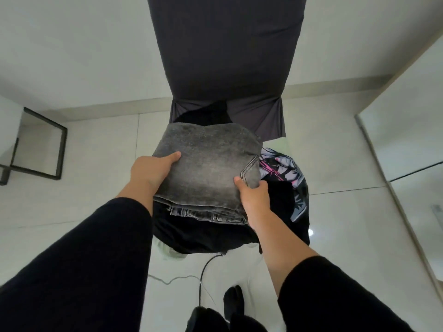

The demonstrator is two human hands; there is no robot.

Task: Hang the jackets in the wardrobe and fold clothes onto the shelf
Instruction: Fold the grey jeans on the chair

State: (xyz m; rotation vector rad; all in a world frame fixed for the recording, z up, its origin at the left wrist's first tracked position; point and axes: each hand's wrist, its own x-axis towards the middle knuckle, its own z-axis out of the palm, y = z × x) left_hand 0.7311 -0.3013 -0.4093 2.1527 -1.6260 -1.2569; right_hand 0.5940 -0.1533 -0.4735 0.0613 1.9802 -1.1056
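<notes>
A folded pair of grey washed jeans (206, 164) is held over a dark-covered chair (225, 56). My left hand (151, 171) grips the jeans' left edge, thumb on top and fingers hidden underneath. My right hand (254, 195) grips the near right corner by the back pocket, thumb on top. Under the jeans lies a heap of black clothes (203, 236). A black garment with a pink and white print (282, 168) lies to the right of the heap.
White tiled floor (96, 144) surrounds the chair. A black metal frame (48, 144) stands at the left. A pale wardrobe panel (407, 130) runs along the right. Cables (203, 267) trail across the floor near my feet (233, 300).
</notes>
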